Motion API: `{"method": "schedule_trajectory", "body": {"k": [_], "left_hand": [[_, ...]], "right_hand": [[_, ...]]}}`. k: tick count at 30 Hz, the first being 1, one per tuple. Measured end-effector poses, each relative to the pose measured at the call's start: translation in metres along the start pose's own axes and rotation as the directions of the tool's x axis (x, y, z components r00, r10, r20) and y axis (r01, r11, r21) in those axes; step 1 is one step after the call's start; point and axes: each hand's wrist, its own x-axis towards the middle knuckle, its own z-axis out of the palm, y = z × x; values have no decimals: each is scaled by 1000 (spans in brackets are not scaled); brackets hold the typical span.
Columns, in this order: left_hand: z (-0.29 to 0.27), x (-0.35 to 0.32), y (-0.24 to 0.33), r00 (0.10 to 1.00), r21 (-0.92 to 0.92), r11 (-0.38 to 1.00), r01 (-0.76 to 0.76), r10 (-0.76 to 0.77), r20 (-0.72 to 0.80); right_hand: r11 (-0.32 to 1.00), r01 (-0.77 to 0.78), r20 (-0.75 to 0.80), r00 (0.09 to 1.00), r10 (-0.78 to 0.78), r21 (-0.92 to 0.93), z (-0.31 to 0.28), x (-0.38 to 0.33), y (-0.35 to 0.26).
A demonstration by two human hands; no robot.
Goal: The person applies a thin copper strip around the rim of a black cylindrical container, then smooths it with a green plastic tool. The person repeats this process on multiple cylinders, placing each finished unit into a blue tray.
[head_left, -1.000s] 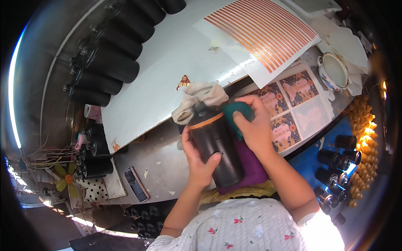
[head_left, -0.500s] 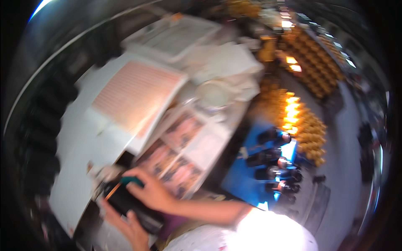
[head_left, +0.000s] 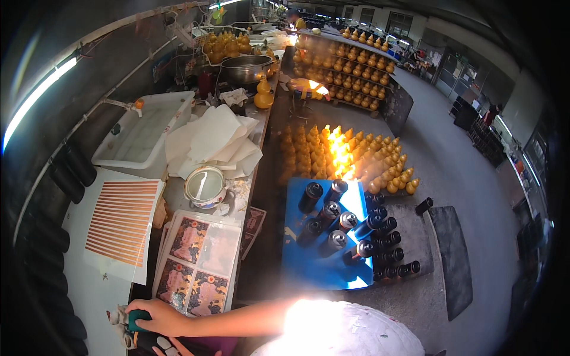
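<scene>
My right hand [head_left: 159, 318] reaches in from the lower right, fingers closed round a small dark green block [head_left: 138, 320], perhaps a scraper. Just below it, a glossy black cylinder [head_left: 147, 342] with an orange band near one end lies at the lower edge. Pale oval patches show on its side. Only some fingers of my left hand [head_left: 181, 347] show, against the cylinder; the rest is cut off. A crumpled whitish rag [head_left: 122, 327] sits beside the green block. Right of it lie printed sheets [head_left: 184, 237] with red and black pictures.
A striped orange sheet [head_left: 122, 222] lies on the white board. Beyond are an enamel pot [head_left: 205, 185], white papers [head_left: 211, 139] and a water tray [head_left: 172, 127]. Black bottles stand on a blue board [head_left: 297, 261] to the right, near many golden gourd-shaped bottles [head_left: 380, 163].
My view has swung up and right, and the picture is now sharp. Both hands and the black cylinder sit lower in view; the green block stays in my right hand.
</scene>
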Motion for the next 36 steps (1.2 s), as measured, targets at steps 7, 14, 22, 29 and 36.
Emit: {"method": "schedule_trajectory", "body": {"k": [7,14,22,29,36], "left_hand": [[39,-25,-22,981,-91,996,21,-38,-191],[76,-44,-43,986,-55,989,136,-140,-88],[71,-67,-43,936,-748,603,277,-347,67],[56,-39,-20,932,-541,785,303,-363,-4],[74,-45,-28,932,-725,644,244,-362,-7]], "right_hand": [[976,-148,-83,983,162,158,5,12,70],[998,60,-139,989,-54,34,10,6,35],[967,-140,-317,926,204,214,-97,-7,48],[399,271,175,949,-261,-876,-92,39,2],[997,33,-446,893,-63,-74,-78,31,59]]}}
